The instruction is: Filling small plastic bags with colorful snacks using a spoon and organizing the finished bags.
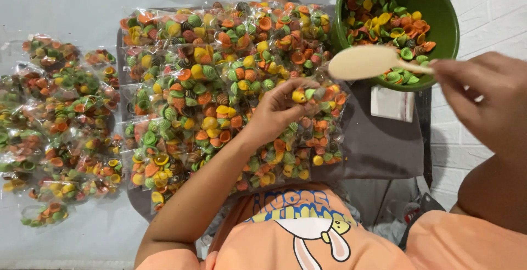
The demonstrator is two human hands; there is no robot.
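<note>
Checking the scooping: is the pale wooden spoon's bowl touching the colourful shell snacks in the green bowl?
Cannot tell. In the head view the pale wooden spoon overlaps the green bowl rim, but no gap or contact shows plainly.

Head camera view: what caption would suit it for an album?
Left hand holds a clear bag of colourful shell snacks; right hand lifts a wooden spoon beside a green bowl.
</note>
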